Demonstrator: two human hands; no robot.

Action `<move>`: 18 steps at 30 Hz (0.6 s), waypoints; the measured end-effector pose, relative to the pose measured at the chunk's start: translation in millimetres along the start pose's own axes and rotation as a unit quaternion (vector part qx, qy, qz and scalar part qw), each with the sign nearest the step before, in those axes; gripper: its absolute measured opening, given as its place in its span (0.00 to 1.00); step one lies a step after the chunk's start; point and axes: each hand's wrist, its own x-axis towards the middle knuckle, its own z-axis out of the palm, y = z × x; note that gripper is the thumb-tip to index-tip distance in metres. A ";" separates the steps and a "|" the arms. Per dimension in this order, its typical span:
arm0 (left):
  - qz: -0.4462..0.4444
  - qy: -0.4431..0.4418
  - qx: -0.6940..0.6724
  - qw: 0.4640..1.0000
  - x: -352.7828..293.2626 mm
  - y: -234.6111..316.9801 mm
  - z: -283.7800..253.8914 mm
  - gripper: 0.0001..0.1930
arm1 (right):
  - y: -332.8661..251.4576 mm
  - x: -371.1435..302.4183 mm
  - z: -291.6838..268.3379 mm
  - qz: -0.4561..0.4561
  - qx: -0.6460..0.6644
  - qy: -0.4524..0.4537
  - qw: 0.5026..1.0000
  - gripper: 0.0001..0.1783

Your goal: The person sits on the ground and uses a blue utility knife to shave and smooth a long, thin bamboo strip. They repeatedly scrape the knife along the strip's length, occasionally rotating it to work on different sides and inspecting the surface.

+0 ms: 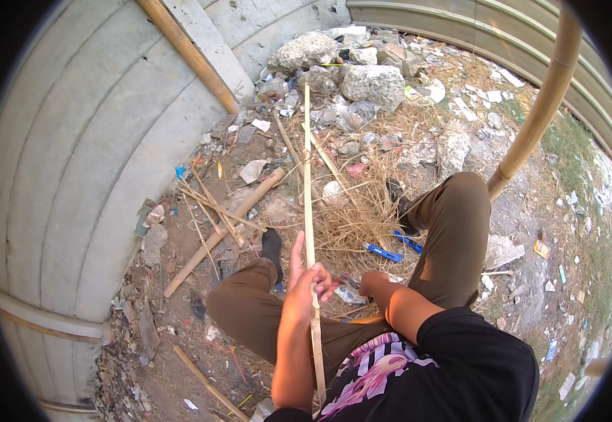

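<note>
1 bamboo pole (214, 239) lies left of the pale bamboo strip (308, 190), thin sticks (214, 204) resting across the pole, perhaps out of the way. The left hand (299, 290) is curled round the strip, 1 finger stretched alongside, probably to steady its length. Right of the strip, the right hand (372, 283) is partly hidden, so I cannot tell its grip, near 1 blue cutter (383, 253), seemingly within reach.

strip (308, 176) in left hand (304, 287), shavings (341, 228) between feet (272, 247), rocks (372, 86) beyond, wall (74, 155) at left
</note>
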 end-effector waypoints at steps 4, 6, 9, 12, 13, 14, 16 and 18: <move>-0.033 -0.086 0.001 0.996 12.0 42.9 -8.4 0.21 | -25.1 -54.0 -44.5 -0.075 0.119 0.024 0.990 0.17; -0.019 -0.157 -0.016 0.987 27.2 73.9 -21.8 0.27 | -23.4 -50.8 -73.1 -0.103 0.096 -0.006 0.990 0.17; 0.029 -0.210 -0.095 0.973 18.0 129.5 -34.2 0.35 | -37.3 -88.8 -135.2 -0.144 -0.015 0.006 0.989 0.17; 0.082 -0.266 -0.069 0.958 19.9 180.8 -18.9 0.42 | -19.9 -130.8 -186.3 -0.130 -0.152 0.025 0.979 0.11; 0.107 -0.272 -0.060 0.954 22.5 191.4 -18.7 0.42 | -18.3 -138.1 -197.5 -0.105 -0.189 -0.015 0.976 0.09; 0.132 -0.279 -0.051 0.950 26.1 200.5 -18.0 0.42 | -12.6 -147.1 -203.8 -0.100 -0.202 -0.007 0.974 0.10; 0.190 -0.274 0.004 0.943 27.0 220.9 -30.7 0.41 | -7.0 -192.1 -219.2 -0.097 -0.240 0.009 0.966 0.14; 0.243 -0.259 0.095 0.930 30.5 235.5 -47.1 0.37 | 6.9 -238.5 -228.9 -0.098 -0.144 0.052 0.983 0.12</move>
